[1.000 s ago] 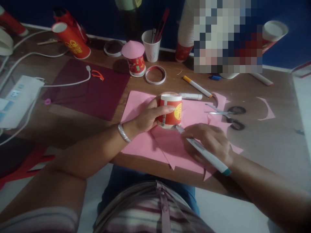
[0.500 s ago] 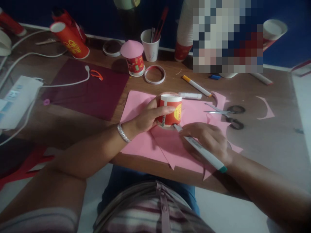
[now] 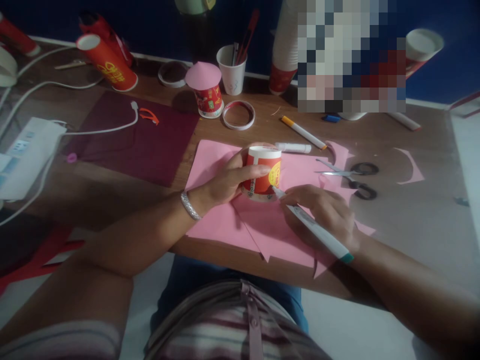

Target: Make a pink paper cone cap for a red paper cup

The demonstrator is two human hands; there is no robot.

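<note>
My left hand (image 3: 230, 177) is wrapped round a red paper cup (image 3: 262, 184) with a white band and a yellow emblem. The cup is held over pink paper sheets (image 3: 213, 215), and dark marks show on its pale lower edge. In my right hand (image 3: 324, 212) is a white marker (image 3: 318, 235) with a green end, gripped like a pen. Its tip meets the lower right side of the cup, near the yellow emblem. Right of my hands, scissors (image 3: 348, 173) with black handles lie partly over pink paper scraps (image 3: 339, 155).
Behind the sheets are a small red cup with a pink cone top (image 3: 204, 90), a tape roll (image 3: 239, 115), a white cup of tools (image 3: 231, 72) and an orange-capped marker (image 3: 303, 132). A power strip (image 3: 33, 155) with white cables is at left, beside a maroon sheet (image 3: 150, 155).
My right hand and the marker have shifted slightly, the tip moving up and to the right from the cup's lower edge onto its red side. My left hand keeps its hold.
</note>
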